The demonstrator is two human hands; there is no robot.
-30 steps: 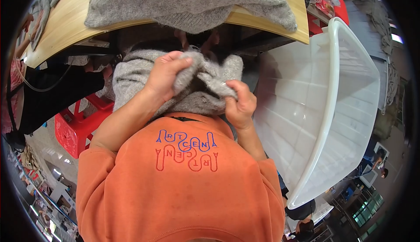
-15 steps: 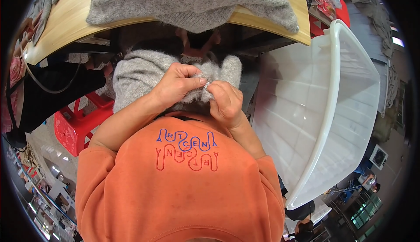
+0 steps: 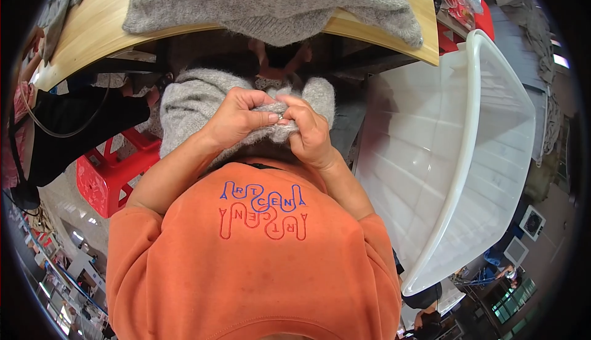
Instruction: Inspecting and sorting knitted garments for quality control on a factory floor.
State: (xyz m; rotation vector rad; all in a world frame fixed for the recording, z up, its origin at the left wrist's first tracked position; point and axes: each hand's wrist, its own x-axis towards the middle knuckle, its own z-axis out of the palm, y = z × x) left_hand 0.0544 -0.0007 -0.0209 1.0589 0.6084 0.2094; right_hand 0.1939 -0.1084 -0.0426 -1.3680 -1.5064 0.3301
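Both the left hand and the right hand are pinching one bunched part of a gray knit garment, fingers curled in, thumb tips close together. From my remote view, I am seeing that garment lying between the person's orange shirt and the near edge of a table. Another gray knit piece is draping over that edge. I am also seeing a white bin standing at right and a red stool at left.

Mottled grey knit garment — orange sweatshirt — white tub.
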